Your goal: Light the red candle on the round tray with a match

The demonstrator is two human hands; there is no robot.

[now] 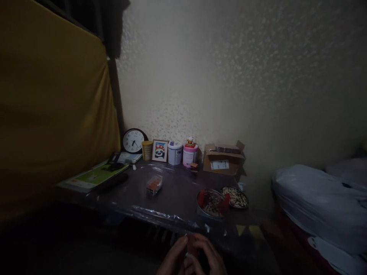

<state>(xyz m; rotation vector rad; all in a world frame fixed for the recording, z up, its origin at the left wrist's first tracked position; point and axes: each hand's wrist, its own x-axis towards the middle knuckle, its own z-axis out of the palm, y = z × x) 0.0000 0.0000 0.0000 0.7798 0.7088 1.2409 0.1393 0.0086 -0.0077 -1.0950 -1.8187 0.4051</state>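
Observation:
My left hand (pixel 175 255) and my right hand (pixel 208 252) meet at the bottom middle, just in front of the table's near edge. Between them is a small flat reddish-brown piece (pixel 191 244), with fingers of both hands closed around it. A pale edge shows at its lower end; the dim light hides its kind. Beyond the hands, to the right, stands a round bowl (pixel 210 214) with thin pale pieces and red items in it. Behind that bowl lies a round dish (pixel 235 196) of similar pale pieces. A clear-wrapped orange pack (pixel 154 185) rests on the table's middle.
The dark table (pixel 172 198) has a shiny plastic cover. Along the wall are a clock (pixel 134 141), a panda picture (pixel 159 151), a white tin (pixel 175 153), a pink tin (pixel 190 156) and a cardboard box (pixel 220 160). A green booklet (pixel 96 175) lies left.

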